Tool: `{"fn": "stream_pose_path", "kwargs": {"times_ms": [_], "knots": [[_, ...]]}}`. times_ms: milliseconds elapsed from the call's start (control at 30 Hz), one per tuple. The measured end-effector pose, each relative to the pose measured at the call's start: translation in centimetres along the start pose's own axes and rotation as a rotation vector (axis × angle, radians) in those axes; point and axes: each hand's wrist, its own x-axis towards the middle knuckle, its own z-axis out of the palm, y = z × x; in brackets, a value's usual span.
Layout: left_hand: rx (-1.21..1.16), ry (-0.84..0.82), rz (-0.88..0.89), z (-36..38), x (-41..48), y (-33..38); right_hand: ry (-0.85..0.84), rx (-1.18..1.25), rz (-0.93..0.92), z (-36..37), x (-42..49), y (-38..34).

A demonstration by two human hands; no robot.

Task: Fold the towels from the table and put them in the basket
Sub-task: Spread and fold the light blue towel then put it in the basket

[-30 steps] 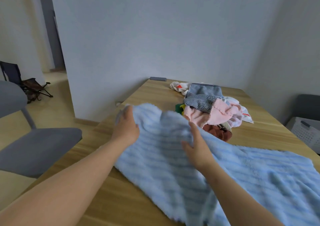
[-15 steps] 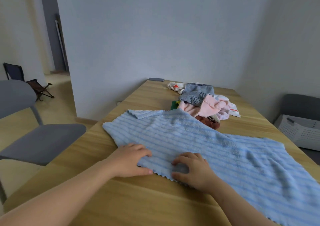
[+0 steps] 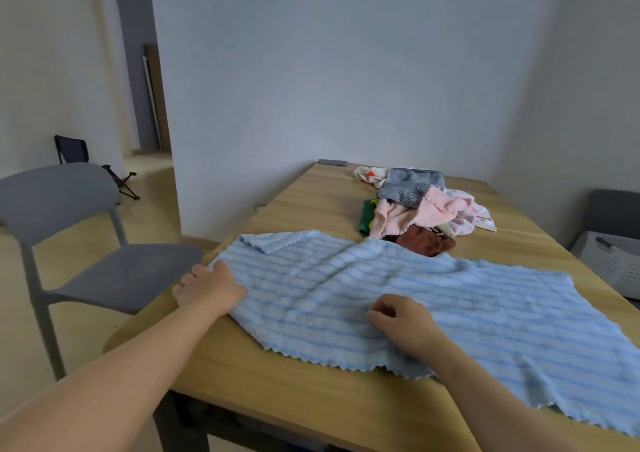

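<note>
Since before, the left hand (image 3: 211, 287) has slid to the left edge of the blue towel (image 3: 450, 299), fingers flat. The right hand (image 3: 403, 320) has curled fingers, grip unclear. The cloth seems soft and light, so better take its corners.

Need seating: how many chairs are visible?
3: grey chair left of the table, folding chair back left, dark chair at right edge behind the basket. Others may be hidden.

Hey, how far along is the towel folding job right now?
Early on. Nothing folded shows yet, and no towel is visible in the basket. In hand: the blue striped towel lies spread on the table, left hand at its left edge, right hand on top. Left: fold it, then the heap of towels behind it, and load the basket.
</note>
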Motion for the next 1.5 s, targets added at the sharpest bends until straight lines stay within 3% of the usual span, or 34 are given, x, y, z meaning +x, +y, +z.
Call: {"fn": "stream_pose_path", "kwargs": {"times_ms": [67,200,300,367,467,567,667,733,800,833,900,967,1033,1100,1167,1367,1500], "knots": [[-0.089,-0.04,-0.031,-0.1,0.8,-0.1,0.0,-0.026,-0.01,0.3,0.2,-0.1],[-0.546,0.008,0.049,-0.8,0.7,1.7,0.018,-0.023,-0.017,0.7,0.5,-0.2],[-0.92,0.134,0.175,-1.6,-0.7,4.4,0.046,0.224,-0.003,0.4,0.6,-1.0],[-1.046,0.113,0.277,-2.3,-1.8,7.3,0.079,0.48,0.037,-0.3,0.7,-1.6],[-1.26,-0.061,0.336,-3.4,-4.0,12.6,0.106,0.797,0.119,-2.2,0.7,-1.7],[-1.313,-0.215,0.455,-3.5,-6.6,18.2,0.085,0.958,0.12,-4.5,-0.2,-0.3],[-1.395,-0.592,0.507,-3.0,-10.1,23.2,0.079,1.062,0.087,-6.7,-1.7,1.6],[-1.389,-0.898,0.6,-2.2,-12.1,25.8,0.252,1.099,0.142,-8.2,-2.2,3.4],[-1.344,-0.976,0.655,-1.5,-13.6,28.0,0.538,1.091,0.28,-9.9,-2.7,6.1],[-1.275,-0.899,0.687,-1.0,-14.2,28.7,0.655,1.079,0.345,-10.8,-3.0,7.8],[-1.05,-0.587,0.794,0.9,-14.1,29.4,0.795,1.016,0.444,-12.3,-4.0,11.1],[-0.71,-0.262,0.84,3.1,-12.7,29.6,0.836,0.849,0.562,-13.0,-5.2,13.7],[-0.384,-0.109,0.829,5.0,-11.7,28.9,0.806,0.54,0.706,-12.8,-6.2,15.3],[-0.094,-0.049,0.779,6.5,-11.2,28.0,0.739,0.262,0.745,-12.5,-6.9,15.4],[0.016,-0.06,0.67,7.5,-10.8,27.0,0.63,0.117,0.711,-12.0,-7.1,15.0],[-0.225,-0.072,0.639,8.3,-7.8,23.7,0.446,0.157,0.509,-11.1,-5.9,13.5],[-0.146,-0.023,0.575,5.9,-4.5,19.8,0.304,0.12,0.487,-10.6,-4.6,11.4]]}}
